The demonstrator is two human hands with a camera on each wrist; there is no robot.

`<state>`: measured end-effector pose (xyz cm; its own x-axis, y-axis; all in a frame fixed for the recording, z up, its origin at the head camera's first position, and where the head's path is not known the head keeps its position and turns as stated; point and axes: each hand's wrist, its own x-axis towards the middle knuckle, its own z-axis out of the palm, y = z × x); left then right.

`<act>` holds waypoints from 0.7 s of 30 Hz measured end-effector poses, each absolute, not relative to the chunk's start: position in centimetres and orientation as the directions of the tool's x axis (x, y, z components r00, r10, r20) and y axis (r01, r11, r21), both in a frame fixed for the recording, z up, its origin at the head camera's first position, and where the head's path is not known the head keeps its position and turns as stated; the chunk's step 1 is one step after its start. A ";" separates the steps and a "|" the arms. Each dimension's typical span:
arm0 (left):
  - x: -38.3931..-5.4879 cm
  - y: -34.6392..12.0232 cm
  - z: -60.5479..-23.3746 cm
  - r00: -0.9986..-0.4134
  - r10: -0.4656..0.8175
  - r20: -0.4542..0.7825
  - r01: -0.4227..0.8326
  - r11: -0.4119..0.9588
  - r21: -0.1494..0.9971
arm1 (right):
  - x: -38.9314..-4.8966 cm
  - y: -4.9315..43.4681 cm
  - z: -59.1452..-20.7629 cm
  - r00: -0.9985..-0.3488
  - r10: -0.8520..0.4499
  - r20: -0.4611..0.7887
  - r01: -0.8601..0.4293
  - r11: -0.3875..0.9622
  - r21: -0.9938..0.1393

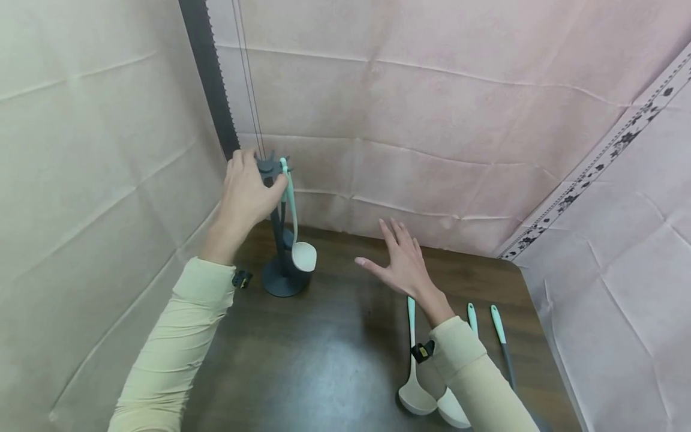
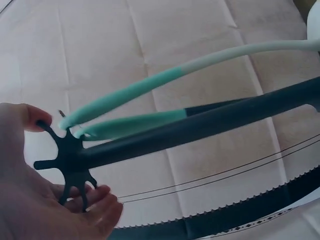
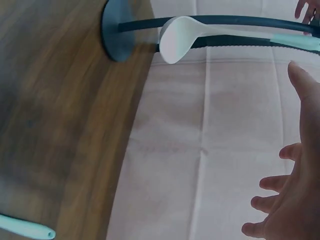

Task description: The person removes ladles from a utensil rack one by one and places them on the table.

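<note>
At the back left of the table stands a dark utensil stand point(image 1: 282, 283) with a round base and a hooked top. My left hand point(image 1: 248, 189) grips that hooked top, the thumb on one hook and the fingers around the far side, as the left wrist view shows. From the hooks hang a white ladle point(image 1: 304, 257) with a mint handle and a second utensil point(image 2: 140, 125) with a mint handle and dark shaft, its head mostly hidden. My right hand point(image 1: 405, 264) hovers over the table to the right of the stand, fingers spread, holding nothing.
On the right of the wooden table point(image 1: 324, 336) lie a white ladle point(image 1: 417, 397), another white-headed utensil point(image 1: 453, 411) partly under my right sleeve, and a dark-shafted utensil point(image 1: 498, 324) with a mint handle. Creased cloth point(image 1: 432, 120) hangs behind and at both sides.
</note>
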<state>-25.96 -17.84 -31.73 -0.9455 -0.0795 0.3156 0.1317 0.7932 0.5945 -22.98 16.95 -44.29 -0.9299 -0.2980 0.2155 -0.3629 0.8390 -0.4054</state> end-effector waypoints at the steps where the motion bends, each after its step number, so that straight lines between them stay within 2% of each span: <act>1: -26.0 -17.9 -31.8 -0.941 -0.078 0.329 0.145 0.787 0.600 | -23.1 16.7 -44.1 -0.928 -0.301 0.218 -0.367 0.837 -0.406; 13: -26.8 -18.8 -32.1 -0.919 0.050 0.392 0.295 0.747 0.596 | -24.2 13.5 -40.6 -0.910 -0.314 0.272 -0.410 0.785 -0.464; 21: -27.6 -18.9 -33.0 -0.878 0.096 0.468 0.366 0.765 0.530 | -25.0 10.4 -38.0 -0.885 -0.339 0.319 -0.464 0.705 -0.537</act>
